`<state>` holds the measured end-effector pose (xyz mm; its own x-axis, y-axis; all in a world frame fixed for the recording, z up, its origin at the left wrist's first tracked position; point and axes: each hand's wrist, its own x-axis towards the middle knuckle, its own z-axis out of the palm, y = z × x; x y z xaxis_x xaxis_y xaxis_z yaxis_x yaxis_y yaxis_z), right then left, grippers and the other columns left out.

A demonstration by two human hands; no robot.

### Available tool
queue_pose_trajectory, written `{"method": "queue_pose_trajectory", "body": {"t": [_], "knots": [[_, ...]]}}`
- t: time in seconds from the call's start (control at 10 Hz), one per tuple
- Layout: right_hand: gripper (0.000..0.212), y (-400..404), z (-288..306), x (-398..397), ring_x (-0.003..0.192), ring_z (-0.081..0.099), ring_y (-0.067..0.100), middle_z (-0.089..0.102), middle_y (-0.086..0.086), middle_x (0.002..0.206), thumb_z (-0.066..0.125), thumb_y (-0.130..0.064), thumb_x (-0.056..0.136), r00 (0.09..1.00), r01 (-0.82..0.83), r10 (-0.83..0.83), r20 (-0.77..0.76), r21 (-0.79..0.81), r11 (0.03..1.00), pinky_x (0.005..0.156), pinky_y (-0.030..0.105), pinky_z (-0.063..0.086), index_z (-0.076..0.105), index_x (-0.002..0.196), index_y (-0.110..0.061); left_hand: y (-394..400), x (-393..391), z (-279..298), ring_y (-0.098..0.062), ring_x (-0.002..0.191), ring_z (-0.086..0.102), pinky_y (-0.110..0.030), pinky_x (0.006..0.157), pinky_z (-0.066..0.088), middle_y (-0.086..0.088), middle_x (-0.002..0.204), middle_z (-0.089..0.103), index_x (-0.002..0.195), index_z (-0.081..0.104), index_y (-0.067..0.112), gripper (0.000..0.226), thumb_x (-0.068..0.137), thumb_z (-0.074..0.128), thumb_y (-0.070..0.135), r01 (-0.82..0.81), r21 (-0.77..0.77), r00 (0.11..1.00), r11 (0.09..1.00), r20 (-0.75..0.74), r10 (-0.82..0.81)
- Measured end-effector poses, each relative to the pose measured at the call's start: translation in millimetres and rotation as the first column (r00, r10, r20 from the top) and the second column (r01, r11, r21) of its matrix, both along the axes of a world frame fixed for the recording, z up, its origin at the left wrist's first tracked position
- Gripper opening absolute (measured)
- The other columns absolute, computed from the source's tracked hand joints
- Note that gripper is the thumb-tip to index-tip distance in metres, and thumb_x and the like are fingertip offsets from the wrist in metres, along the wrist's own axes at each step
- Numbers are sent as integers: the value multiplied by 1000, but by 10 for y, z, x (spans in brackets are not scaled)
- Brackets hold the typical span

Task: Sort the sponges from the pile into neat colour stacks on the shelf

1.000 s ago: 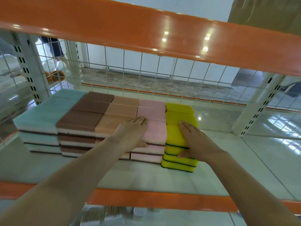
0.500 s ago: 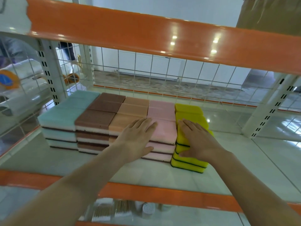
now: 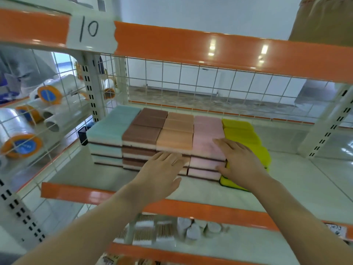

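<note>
Sponge stacks run teal (image 3: 112,129), brown (image 3: 143,133), peach (image 3: 175,137), pink (image 3: 207,140) and yellow (image 3: 241,134) behind orange shelf rails (image 3: 191,209).

A shop or stockroom: orange-edged metal shelving (image 3: 210,48) with wire-grid backs, a handwritten "10" label (image 3: 89,33), and tape rolls (image 3: 21,146) stocked alongside.

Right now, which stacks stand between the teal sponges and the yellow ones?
In the head view, three: brown stack, orange stack and pink stack, side by side between teal sponges and yellow sponges.
</note>
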<state>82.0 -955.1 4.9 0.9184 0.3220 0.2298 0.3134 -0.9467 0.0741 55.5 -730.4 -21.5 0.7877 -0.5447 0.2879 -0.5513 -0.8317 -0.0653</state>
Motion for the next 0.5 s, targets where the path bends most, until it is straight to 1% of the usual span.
{"method": "queue_pose_trajectory", "body": {"t": [0.1,0.2,0.3,0.4,0.5], "knots": [[66,127,6,-166,134,31,16,29,-7,149,52,-36,91,1000,-3,3,3,28,1000,104,27,30,18,147,-30,151,-92,-51,-13,133,31,-25,110,18,5,145,34,142,33,24,49,96,40,37,12,-6,998,1000,-63,-12],[59,212,-17,-371,132,34,15,33,-8,147,49,-36,93,1000,-2,3,-19,72,997,100,26,34,23,146,-30,271,-208,-53,-12,130,34,-25,105,25,7,142,36,142,34,25,48,96,39,39,23,6,989,1000,-145,-22],[54,253,-46,-546,131,37,13,37,-10,145,47,-37,94,997,32,-24,-69,116,993,96,25,37,27,144,-32,361,-329,-46,-13,127,38,-28,103,31,7,140,39,140,36,26,48,95,40,40,22,63,973,998,-230,-7],[50,248,-87,-734,134,33,11,36,-11,146,46,-39,94,991,64,-48,-127,130,989,100,26,35,31,142,-34,445,-461,-50,-14,125,40,-30,99,36,7,138,41,139,37,26,47,94,42,40,-4,31,954,1000,-299,13],[47,197,-111,-927,133,34,7,37,-13,145,46,-41,94,988,73,-55,-143,123,990,100,21,31,34,140,-36,485,-589,-15,-16,119,45,-29,91,36,5,133,47,138,39,27,46,94,42,41,38,58,946,998,-325,-17]]}}
